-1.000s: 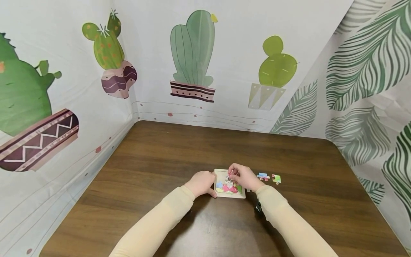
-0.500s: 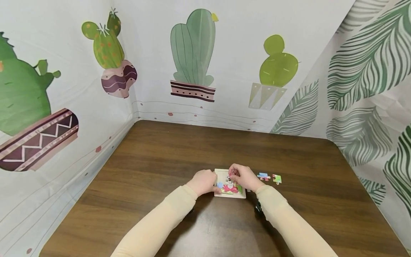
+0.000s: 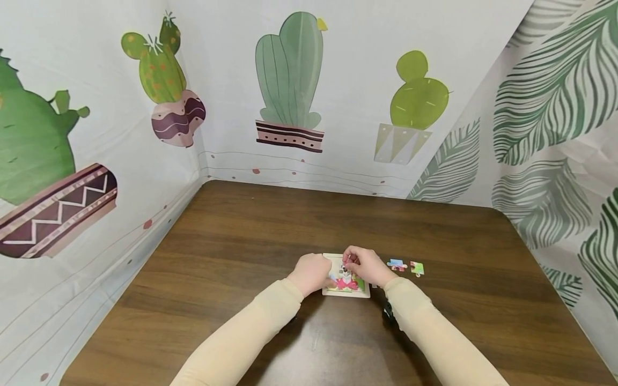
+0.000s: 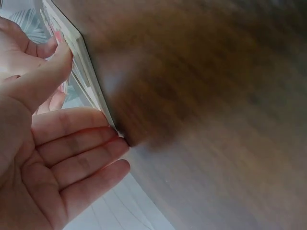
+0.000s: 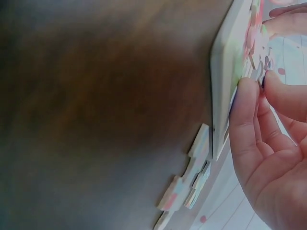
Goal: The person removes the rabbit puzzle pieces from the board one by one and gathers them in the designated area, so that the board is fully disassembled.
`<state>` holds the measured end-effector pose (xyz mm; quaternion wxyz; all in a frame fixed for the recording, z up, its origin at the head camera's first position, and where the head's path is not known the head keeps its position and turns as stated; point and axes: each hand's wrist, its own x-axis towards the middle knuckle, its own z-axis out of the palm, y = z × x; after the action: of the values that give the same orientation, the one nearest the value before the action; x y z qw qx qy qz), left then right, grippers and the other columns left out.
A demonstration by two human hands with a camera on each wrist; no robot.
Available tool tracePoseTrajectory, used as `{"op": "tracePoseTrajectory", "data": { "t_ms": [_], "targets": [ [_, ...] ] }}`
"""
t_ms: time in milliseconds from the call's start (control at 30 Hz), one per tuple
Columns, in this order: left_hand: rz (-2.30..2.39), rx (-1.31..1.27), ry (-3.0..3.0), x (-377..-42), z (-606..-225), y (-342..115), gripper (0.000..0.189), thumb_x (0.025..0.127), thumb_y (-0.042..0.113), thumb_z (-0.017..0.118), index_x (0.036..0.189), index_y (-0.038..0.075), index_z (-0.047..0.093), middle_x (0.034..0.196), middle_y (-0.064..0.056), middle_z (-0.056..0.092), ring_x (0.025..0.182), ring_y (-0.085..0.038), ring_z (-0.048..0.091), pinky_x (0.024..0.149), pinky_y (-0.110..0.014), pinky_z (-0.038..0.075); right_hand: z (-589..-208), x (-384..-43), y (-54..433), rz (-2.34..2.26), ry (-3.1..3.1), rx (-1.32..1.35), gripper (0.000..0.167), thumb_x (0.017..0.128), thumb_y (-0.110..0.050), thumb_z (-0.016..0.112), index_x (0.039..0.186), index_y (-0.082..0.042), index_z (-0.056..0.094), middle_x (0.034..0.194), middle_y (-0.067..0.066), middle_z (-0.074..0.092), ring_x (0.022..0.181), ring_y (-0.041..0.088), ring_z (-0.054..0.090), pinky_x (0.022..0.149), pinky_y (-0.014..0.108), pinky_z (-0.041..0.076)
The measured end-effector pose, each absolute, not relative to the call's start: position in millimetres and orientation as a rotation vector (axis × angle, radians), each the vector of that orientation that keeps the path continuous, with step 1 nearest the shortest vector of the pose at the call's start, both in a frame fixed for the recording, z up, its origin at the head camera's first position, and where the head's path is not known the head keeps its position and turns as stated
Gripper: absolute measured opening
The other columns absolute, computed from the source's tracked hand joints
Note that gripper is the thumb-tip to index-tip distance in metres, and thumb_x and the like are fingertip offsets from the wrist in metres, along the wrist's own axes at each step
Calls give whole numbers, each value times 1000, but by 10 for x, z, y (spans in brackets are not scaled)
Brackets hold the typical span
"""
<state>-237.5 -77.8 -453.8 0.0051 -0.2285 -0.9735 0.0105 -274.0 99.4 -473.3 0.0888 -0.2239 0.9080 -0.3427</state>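
A light wooden puzzle tray (image 3: pixel 347 294) lies on the table, partly filled with pieces that form a colourful animal picture. My left hand (image 3: pixel 311 272) is at its left side, thumb resting over the pieces and nearly straight fingers against the edge, as the left wrist view shows. Over the upper middle of the tray, my right hand (image 3: pixel 368 266) pinches a small puzzle piece (image 5: pixel 262 80) between thumb and fingers. The fingers hide most of that piece.
Right of the tray lie a blue-and-pink puzzle piece (image 3: pixel 397 265) and a green one (image 3: pixel 417 268). Another piece (image 3: pixel 375 286) shows partly beside the tray's right edge. The brown wooden table (image 3: pixel 270 225) meets cactus-printed cloth walls (image 3: pixel 352 96).
My left hand has slid right and its thumb has come over the tray's pieces from the side rim. The right hand keeps its pinch at nearly the same spot.
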Motion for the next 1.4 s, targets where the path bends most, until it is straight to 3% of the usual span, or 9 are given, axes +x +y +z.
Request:
{"op": "tracePoseTrajectory", "data": {
  "t_ms": [467,1133,1400],
  "targets": [
    [49,-685,-3046,-2377,-4533,-756,39,73,52,74,61,18,60,65,3,65,56,-12,58,51,-28,49,-4741,-2726,993,-1015,2718,-699,9,87,-3,64,88,-11,60,77,-1,57,71,11,51,65,27,43],
    [49,-679,-3045,-2373,-4490,-749,34,73,47,77,70,15,67,72,1,68,61,-15,61,53,-29,49,-4735,-2741,996,-1059,2652,-688,8,91,-3,60,91,-10,56,80,1,56,74,14,52,67,29,44],
    [31,-658,-3056,-2371,-4493,-727,41,75,54,72,64,16,65,70,0,68,61,-16,63,50,-30,49,-4766,-2748,1028,-1093,2662,-681,6,88,-5,64,90,-9,60,79,1,58,73,13,52,67,29,44]
  ]
}}
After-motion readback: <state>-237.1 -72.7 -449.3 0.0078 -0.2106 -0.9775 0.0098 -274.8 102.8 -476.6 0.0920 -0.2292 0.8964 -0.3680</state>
